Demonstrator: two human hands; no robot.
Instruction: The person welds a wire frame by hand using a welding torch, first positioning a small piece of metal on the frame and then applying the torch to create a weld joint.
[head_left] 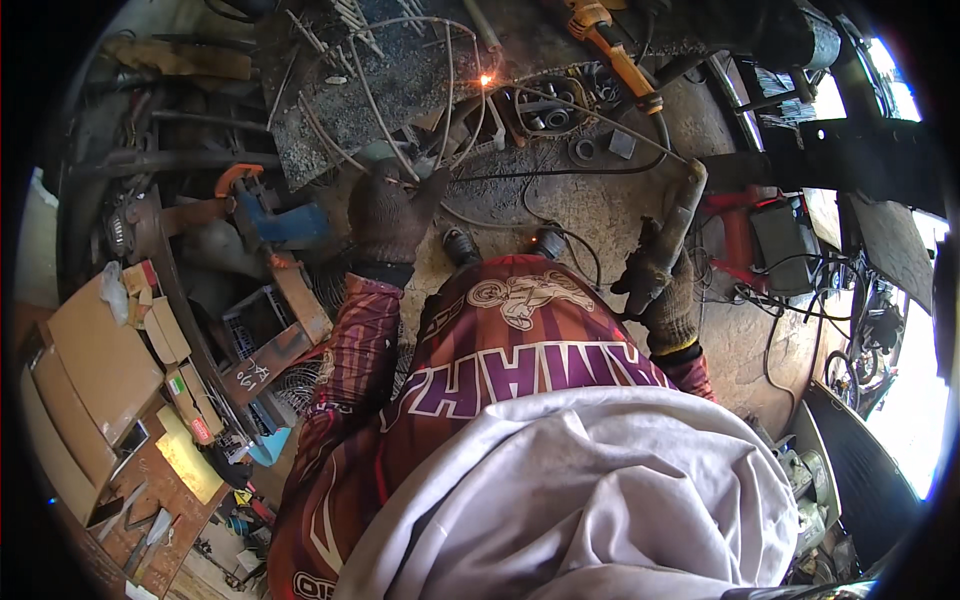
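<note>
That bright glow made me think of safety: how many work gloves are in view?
2. One glove is on the left hand, left of centre; another is on the right hand, around a grey handle. Others may be hidden.

one head-worn fisheye looks steeply down, close over the shirt (530, 335).

Daylight from the right edge burns out to white, while the left side sits dim. A small orange-white arc (487, 79) glares on the wire frame (448, 82). The near cloth (600, 480) shows soft shadows; straight edges bend toward the blackened rim.
</note>
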